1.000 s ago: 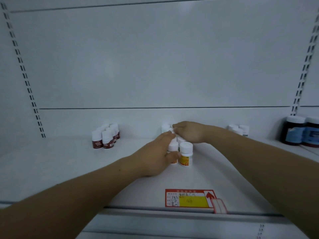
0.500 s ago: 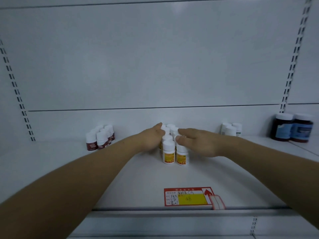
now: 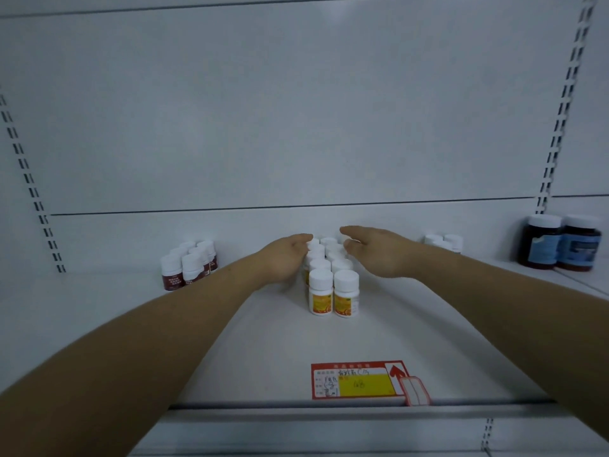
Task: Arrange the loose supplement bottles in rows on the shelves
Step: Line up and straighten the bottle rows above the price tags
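Left fingers (image 3: 302,240) straight and together, laid flat against the left flank of the bottles (image 3: 333,291) just left of centre frame, tips level with the rearmost caps, nothing gripped. Right fingers (image 3: 354,230) stretched out and slightly apart, curving loosely over the right rear of the same bottles, thumb just beside a back cap. Contact there too unclear to call, nothing gripped. Left hand (image 3: 283,260) edge-down, low on the shelf (image 3: 230,357). Right hand (image 3: 382,253) a little higher, palm down. Bare forearms in from the two lower corners of the frame.

Bottles at centre frame between the hands: white caps, orange-and-yellow labels, upright in two tight columns straight back toward the back panel (image 3: 296,127). Front pair clear of both hands, side by side and touching.

Further out, at the same level:
- Red bottles (image 3: 189,265) with white caps, grouped at centre left near the panel.
- White bottles (image 3: 443,240) at centre right behind the right wrist, mostly hidden.
- Dark bottles (image 3: 560,247) with blue labels, a pair at the far right edge.

Tag (image 3: 359,379), red with a yellow field, flat at the shelf's front lip, lower centre. Slotted uprights (image 3: 560,103) up the left and right edges of the frame.
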`<state>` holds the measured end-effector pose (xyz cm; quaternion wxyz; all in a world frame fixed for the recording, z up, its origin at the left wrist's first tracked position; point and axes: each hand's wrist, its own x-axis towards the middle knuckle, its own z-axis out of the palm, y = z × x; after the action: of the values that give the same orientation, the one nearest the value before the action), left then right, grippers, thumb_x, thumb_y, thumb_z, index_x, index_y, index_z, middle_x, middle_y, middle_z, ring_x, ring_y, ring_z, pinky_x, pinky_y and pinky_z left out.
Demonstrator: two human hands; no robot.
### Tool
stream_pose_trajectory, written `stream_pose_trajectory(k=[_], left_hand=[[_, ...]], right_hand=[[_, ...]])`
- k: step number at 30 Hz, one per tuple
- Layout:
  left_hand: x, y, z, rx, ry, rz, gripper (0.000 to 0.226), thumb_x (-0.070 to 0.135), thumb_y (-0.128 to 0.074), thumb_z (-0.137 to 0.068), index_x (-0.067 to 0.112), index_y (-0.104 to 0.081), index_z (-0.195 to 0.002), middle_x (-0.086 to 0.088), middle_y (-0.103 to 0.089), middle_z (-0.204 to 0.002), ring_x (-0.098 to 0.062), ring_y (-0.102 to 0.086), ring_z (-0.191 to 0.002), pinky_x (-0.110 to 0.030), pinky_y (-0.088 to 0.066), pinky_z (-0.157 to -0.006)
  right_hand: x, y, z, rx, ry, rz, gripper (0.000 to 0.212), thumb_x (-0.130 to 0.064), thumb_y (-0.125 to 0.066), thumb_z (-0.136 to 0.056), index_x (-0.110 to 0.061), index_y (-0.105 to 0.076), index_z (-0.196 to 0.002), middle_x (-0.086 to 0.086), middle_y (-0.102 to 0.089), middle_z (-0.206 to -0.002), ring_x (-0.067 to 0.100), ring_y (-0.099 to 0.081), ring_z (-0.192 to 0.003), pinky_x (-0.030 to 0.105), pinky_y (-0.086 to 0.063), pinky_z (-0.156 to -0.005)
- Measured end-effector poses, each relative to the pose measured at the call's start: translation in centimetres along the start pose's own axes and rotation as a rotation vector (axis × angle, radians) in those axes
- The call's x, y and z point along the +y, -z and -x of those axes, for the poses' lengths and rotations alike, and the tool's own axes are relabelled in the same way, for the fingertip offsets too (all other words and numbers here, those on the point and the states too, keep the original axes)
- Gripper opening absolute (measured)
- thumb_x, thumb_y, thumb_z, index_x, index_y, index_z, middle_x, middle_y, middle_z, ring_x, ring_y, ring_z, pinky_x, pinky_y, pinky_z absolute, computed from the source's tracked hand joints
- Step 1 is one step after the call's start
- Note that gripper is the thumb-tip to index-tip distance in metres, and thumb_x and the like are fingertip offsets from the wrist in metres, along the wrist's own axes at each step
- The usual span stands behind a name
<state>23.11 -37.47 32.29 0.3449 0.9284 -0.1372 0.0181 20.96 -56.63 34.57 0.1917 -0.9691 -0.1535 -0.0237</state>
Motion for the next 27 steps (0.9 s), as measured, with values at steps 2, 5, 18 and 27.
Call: stream_pose_trajectory(k=[2,5,18,27], left_hand=[[0.4,0.2,0.4,-0.013,-0.024,-0.074,0.046,0.032,-0.023,-0.104,0.021,-0.026,-0.148,0.002,-0.021,-0.157,-0.014,-0.019,-0.143,-0.025,-0.012,-0.114],[0.4,0.1,1.3,-0.097,-0.064,-0.167,0.053,0.043,-0.025,-0.101,0.025,-0.017,-0.151,0.007,-0.008,-0.159,-0.009,-0.008,-0.145,-0.025,-0.003,-0.115],[0.0,-0.4,0.7,-0.135,0.032,-0.078,0.053,0.036,-0.016,-0.103,0.02,-0.003,-0.152,0.004,-0.001,-0.159,-0.011,-0.005,-0.146,-0.027,-0.003,-0.116],[0.1,0.2,0.8,-0.154,-0.027,-0.105,0.049,0.031,-0.017,-0.104,0.023,-0.007,-0.151,0.005,-0.005,-0.159,-0.011,-0.011,-0.145,-0.028,-0.006,-0.118]], right_hand=[[0.1,0.3,-1.1,-0.001,0.009,0.065,0.049,-0.032,-0.027,-0.104,-0.018,-0.023,-0.151,0.003,-0.022,-0.158,0.021,-0.022,-0.144,0.027,-0.017,-0.112],[0.0,0.6,-2.5,-0.02,0.031,0.162,0.047,-0.025,-0.031,-0.104,-0.015,-0.028,-0.149,0.006,-0.028,-0.156,0.022,-0.027,-0.141,0.027,-0.021,-0.111],[0.0,0.6,-4.4,-0.054,0.143,0.365,0.046,-0.008,-0.036,-0.099,-0.016,-0.04,-0.144,0.004,-0.04,-0.148,0.019,-0.037,-0.134,0.024,-0.025,-0.108],[0.1,0.6,-4.1,-0.082,0.167,0.452,0.051,-0.012,-0.04,-0.099,-0.015,-0.03,-0.149,0.004,-0.034,-0.152,0.019,-0.033,-0.136,0.022,-0.023,-0.106]])
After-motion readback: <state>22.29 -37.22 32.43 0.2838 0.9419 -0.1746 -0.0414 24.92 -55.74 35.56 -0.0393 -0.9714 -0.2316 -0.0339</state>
